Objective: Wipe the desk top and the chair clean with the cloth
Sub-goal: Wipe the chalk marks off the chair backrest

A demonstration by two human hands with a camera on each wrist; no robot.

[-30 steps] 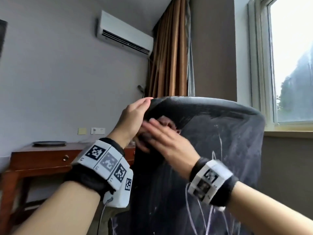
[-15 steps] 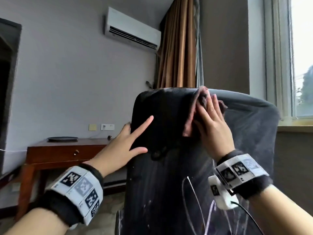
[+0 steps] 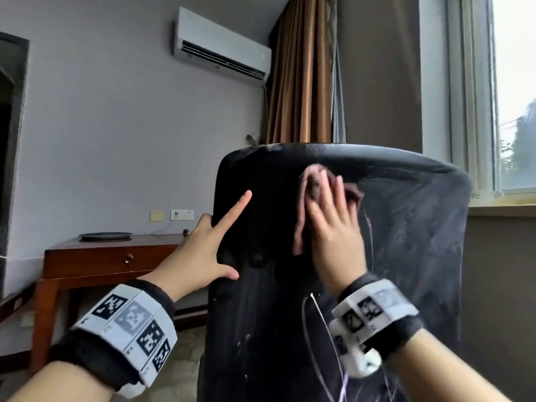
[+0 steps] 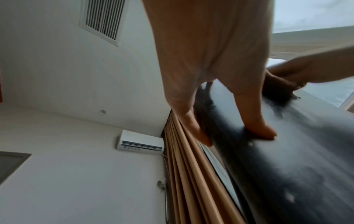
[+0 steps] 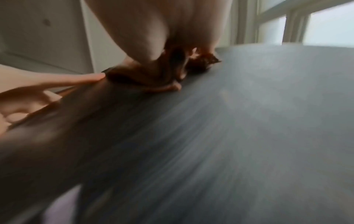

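The black chair back (image 3: pixel 406 227) stands upright right in front of me, with pale streaks across it. A pinkish-brown cloth (image 3: pixel 304 204) lies bunched against its upper middle. My right hand (image 3: pixel 333 227) presses flat on the cloth with straight fingers, blurred by motion. In the right wrist view the cloth (image 5: pixel 145 75) sits under that hand's fingers (image 5: pixel 193 54). My left hand (image 3: pixel 229 236) holds the chair back's left edge: index finger and thumb lie on the near face, the other fingers curl round the edge. The wooden desk (image 3: pixel 101 253) stands at the far left wall.
A dark plate (image 3: pixel 106 235) rests on the desk. Behind the chair hang brown curtains (image 3: pixel 301 82), with a window (image 3: pixel 516 111) and its sill to the right. An air conditioner (image 3: pixel 220 50) is high on the wall.
My right hand has carried the cloth from the chair's top left corner to its upper middle and slid a little downward. My left hand dropped from the top corner to the left edge.
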